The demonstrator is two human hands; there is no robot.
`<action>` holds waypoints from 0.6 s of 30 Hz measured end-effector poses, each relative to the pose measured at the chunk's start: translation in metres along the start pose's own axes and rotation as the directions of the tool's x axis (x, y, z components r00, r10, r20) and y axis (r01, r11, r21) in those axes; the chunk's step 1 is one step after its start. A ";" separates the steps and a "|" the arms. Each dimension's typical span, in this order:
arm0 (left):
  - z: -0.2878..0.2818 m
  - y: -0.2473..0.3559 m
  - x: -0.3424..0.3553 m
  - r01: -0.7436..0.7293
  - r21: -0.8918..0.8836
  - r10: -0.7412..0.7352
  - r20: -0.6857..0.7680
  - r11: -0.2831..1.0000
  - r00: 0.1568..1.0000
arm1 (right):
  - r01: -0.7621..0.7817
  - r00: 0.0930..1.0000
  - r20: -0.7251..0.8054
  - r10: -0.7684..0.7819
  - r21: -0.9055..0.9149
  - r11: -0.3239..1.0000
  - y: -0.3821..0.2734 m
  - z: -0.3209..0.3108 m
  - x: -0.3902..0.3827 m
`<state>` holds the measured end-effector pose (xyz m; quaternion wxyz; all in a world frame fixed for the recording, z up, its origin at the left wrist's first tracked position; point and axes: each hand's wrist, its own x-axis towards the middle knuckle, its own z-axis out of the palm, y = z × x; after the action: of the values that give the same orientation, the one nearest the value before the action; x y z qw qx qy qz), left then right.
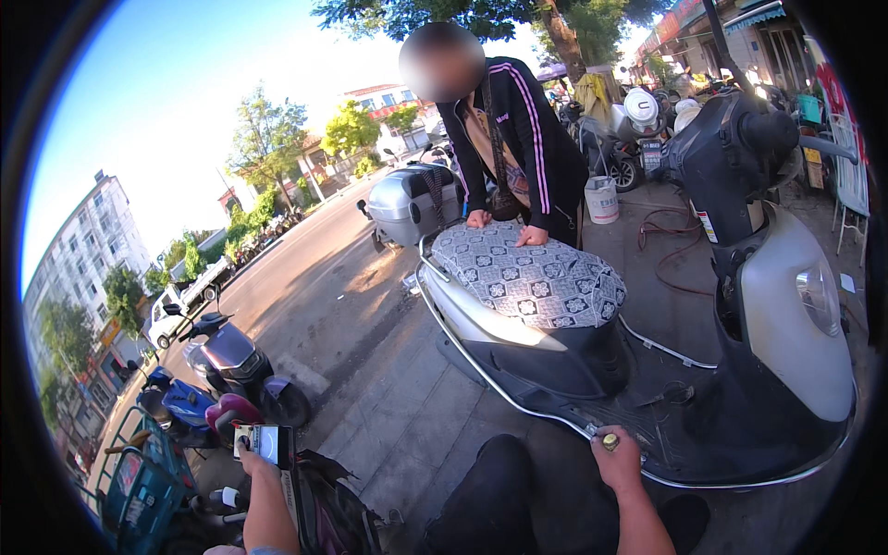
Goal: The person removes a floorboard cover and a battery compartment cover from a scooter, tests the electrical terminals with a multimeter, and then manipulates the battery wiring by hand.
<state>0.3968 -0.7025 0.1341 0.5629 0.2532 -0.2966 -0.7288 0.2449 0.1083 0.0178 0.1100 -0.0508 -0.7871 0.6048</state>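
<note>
My left hand [253, 470] is closed on a small boxy device [268, 444] with a light front and black side, at the lower left over a dark bag [328, 504]. My right hand [622, 462] grips a small brass-coloured object [610, 442], at or beside the chrome side rail [564, 422] of a black-and-silver scooter [786, 324]; I cannot tell whether it touches the rail. The scooter's seat has a grey patterned cover [518, 273]. Another person [509, 148] bends over it from the far side, both hands [532, 236] resting on the cover.
Parked scooters [259, 384] and a green cargo trike [139, 486] stand at left beside the road. A silver top box [407, 199] is behind the seat. A white bucket [601, 199], a hose [671, 231], more bikes and a white chair [846, 185] are at back right.
</note>
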 end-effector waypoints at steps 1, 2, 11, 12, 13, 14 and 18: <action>-0.014 0.030 0.011 -0.060 0.091 0.060 0.008 0.994 0.998 | 0.007 1.000 0.013 -0.008 0.010 1.000 -0.001 0.005 -0.003; -0.029 -0.001 0.007 0.000 0.247 0.055 -0.220 0.969 0.974 | 0.013 1.000 -0.007 -0.014 -0.049 0.999 0.000 -0.002 -0.002; -0.084 0.010 0.003 0.455 0.864 0.358 -0.504 0.217 0.786 | -0.048 0.999 0.008 0.051 -0.186 0.981 -0.013 -0.019 -0.013; -0.088 0.017 -0.002 0.476 0.877 0.399 -0.460 0.065 0.793 | -0.015 1.000 -0.004 0.015 -0.170 0.985 -0.013 -0.017 -0.013; -0.095 0.030 -0.006 0.489 0.868 0.438 -0.410 -0.081 0.800 | -0.026 1.000 0.001 0.026 -0.184 0.983 -0.015 -0.012 -0.013; -0.094 0.030 -0.011 0.488 0.850 0.450 -0.364 -0.197 0.815 | -0.024 0.999 0.026 0.030 -0.187 0.982 -0.027 -0.016 -0.013; -0.093 0.020 -0.030 0.471 0.729 0.467 -0.233 -0.497 0.853 | -0.045 0.994 0.089 0.067 -0.233 0.971 -0.020 -0.020 -0.019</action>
<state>0.4826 -0.6905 0.0852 0.0972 0.7921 -0.6024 0.0166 0.2686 0.1175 0.0398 0.0482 -0.0564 -0.8547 0.5139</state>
